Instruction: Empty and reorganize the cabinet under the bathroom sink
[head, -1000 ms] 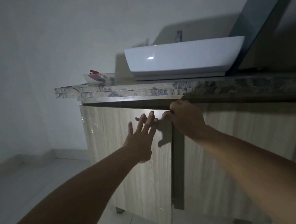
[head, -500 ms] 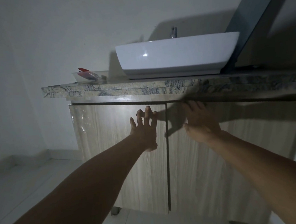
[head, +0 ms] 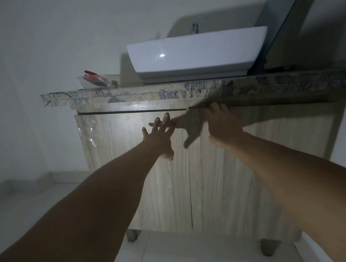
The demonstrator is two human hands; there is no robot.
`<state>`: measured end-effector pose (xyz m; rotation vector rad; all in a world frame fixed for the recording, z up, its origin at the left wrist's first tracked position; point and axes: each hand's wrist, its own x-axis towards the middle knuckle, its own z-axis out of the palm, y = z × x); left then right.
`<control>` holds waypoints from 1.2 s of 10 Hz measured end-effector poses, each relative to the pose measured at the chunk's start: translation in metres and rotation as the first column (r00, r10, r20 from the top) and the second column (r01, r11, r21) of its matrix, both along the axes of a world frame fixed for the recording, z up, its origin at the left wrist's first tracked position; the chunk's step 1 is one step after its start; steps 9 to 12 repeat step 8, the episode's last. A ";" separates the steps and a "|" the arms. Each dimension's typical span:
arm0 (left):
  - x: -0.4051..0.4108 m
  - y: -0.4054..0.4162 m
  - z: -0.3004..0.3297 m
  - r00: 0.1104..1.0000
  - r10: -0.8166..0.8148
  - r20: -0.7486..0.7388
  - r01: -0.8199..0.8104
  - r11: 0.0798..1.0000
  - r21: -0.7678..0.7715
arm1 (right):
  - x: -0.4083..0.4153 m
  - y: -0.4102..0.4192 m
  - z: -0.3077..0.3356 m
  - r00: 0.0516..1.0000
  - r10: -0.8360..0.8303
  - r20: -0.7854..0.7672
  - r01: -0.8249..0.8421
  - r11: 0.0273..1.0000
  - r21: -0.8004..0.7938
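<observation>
- On the counter's left end: small clear container (head: 98, 81) with red and dark items inside, contents not readable.
- Left cabinet door (head: 134, 169) shut; left hand (head: 160, 139) against its upper right area, fingers spread wide, holding nothing.
- Seam between doors closed, top to bottom.
- Right hand (head: 222, 125) on the right cabinet door (head: 241, 177), fingertips (head: 215, 107) at the top edge under the stone countertop (head: 145, 93); grip can't be told, shadowed.
- White vessel sink (head: 195, 54) sits on the countertop above the hands.
</observation>
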<state>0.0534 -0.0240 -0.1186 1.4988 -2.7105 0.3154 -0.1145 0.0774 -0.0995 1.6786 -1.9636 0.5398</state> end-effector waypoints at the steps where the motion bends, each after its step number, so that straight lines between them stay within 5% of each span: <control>1: 0.001 0.000 -0.005 1.000 -0.010 0.007 0.010 0.998 -0.067 | -0.001 -0.003 -0.002 1.000 -0.009 -0.010 0.009 1.000 -0.002; 3: 0.011 0.004 -0.005 0.976 -0.133 -0.174 0.075 0.949 -0.308 | -0.001 -0.012 -0.010 0.999 -0.035 -0.035 0.033 0.998 -0.054; 5: 0.000 0.003 0.006 0.925 -0.189 -0.329 0.076 0.942 -0.325 | -0.002 -0.012 -0.012 0.999 -0.034 -0.019 0.032 0.995 -0.092; 8: 0.012 0.017 0.043 0.978 -0.075 -0.196 0.094 0.992 0.088 | 0.007 0.013 0.039 0.997 -0.065 0.050 0.049 0.960 0.276; 12: 0.012 0.017 0.043 0.978 -0.075 -0.196 0.094 0.992 0.088 | 0.007 0.013 0.039 0.997 -0.065 0.050 0.049 0.960 0.276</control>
